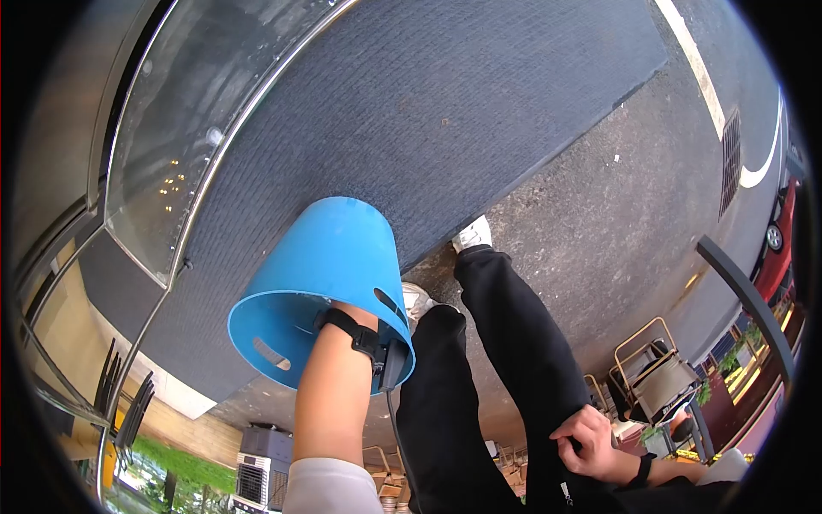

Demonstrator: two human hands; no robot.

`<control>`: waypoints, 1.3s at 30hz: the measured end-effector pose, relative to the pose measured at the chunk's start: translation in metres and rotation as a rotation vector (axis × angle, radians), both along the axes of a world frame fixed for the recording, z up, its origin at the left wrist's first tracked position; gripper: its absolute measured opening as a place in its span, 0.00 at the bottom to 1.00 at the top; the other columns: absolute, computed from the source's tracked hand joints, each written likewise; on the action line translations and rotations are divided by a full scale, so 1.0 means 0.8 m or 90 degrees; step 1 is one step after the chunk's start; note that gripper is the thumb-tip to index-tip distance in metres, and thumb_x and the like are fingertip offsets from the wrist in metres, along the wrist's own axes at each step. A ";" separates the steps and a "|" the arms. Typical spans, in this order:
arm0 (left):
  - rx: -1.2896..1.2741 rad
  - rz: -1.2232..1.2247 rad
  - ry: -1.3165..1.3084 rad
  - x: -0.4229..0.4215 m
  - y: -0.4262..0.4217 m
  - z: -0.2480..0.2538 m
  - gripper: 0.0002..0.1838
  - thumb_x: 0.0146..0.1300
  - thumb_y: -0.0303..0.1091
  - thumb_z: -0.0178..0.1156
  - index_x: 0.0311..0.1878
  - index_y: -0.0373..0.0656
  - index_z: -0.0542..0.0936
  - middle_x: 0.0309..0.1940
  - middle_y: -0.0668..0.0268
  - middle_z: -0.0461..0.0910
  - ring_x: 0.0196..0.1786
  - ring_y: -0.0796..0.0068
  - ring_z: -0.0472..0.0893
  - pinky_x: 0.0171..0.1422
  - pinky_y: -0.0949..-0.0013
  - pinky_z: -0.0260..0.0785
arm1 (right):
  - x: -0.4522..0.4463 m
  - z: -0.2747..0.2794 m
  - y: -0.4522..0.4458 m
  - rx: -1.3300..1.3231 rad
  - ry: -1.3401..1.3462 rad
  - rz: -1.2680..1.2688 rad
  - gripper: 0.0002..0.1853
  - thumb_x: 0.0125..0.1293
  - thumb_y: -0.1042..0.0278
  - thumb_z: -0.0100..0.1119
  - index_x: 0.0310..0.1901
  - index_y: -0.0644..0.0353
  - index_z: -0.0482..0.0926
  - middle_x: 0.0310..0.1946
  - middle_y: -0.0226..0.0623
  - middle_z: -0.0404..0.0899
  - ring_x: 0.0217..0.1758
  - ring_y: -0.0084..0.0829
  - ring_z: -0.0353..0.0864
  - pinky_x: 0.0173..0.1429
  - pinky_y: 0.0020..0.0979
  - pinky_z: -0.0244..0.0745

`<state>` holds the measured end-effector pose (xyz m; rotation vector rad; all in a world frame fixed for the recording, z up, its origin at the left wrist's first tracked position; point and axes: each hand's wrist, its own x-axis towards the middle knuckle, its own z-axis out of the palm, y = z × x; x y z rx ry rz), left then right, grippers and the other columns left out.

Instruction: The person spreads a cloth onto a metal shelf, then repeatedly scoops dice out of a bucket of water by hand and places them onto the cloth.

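Note:
My left forearm [334, 411], in a white sleeve, reaches into a blue bucket [330, 244] with slotted handles. The bucket wall hides my left hand, so its fingers cannot be seen. A black strap [349, 332] circles that wrist, with a dark device and a cable beside it. The bucket lies tilted over a dark ribbed mat [411, 111], its open rim facing me. My right hand [586, 441] rests on my black trouser leg [522, 343], fingers curled in and holding nothing visible.
A glass panel with a metal frame [235, 133] stands at the left. My white shoe [473, 234] is at the mat's edge. Folding chairs [658, 377] and a dark curved bar [749, 300] are at the right. A boxy appliance [261, 475] stands at the bottom left.

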<state>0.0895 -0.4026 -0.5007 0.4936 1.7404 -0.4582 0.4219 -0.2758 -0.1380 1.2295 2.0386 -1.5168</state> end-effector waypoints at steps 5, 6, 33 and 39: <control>-0.011 -0.012 -0.003 -0.002 -0.011 0.002 0.19 0.75 0.53 0.51 0.60 0.52 0.72 0.58 0.65 0.68 0.58 0.65 0.67 0.57 0.60 0.58 | -0.001 -0.001 0.004 -0.004 -0.002 -0.014 0.09 0.47 0.79 0.62 0.31 0.54 0.83 0.28 0.30 0.82 0.29 0.34 0.78 0.35 0.34 0.72; -0.013 -0.012 -0.003 -0.003 -0.012 0.003 0.19 0.75 0.53 0.51 0.60 0.52 0.72 0.58 0.65 0.68 0.58 0.65 0.67 0.57 0.60 0.58 | -0.001 -0.001 0.005 -0.005 0.001 -0.017 0.09 0.47 0.79 0.62 0.31 0.54 0.83 0.28 0.30 0.82 0.29 0.34 0.78 0.35 0.34 0.72; 0.021 -0.007 0.016 0.006 0.019 0.004 0.17 0.75 0.53 0.51 0.53 0.51 0.74 0.49 0.65 0.72 0.49 0.67 0.71 0.47 0.63 0.61 | 0.000 -0.001 -0.001 0.001 0.005 -0.020 0.10 0.47 0.80 0.61 0.30 0.54 0.83 0.28 0.29 0.81 0.30 0.34 0.78 0.36 0.34 0.72; 0.030 -0.009 0.011 0.011 0.022 0.001 0.17 0.75 0.53 0.51 0.52 0.51 0.74 0.47 0.65 0.73 0.47 0.67 0.72 0.45 0.63 0.62 | -0.002 0.000 -0.001 0.004 0.004 -0.011 0.09 0.46 0.80 0.61 0.30 0.54 0.83 0.28 0.29 0.82 0.30 0.34 0.78 0.36 0.34 0.72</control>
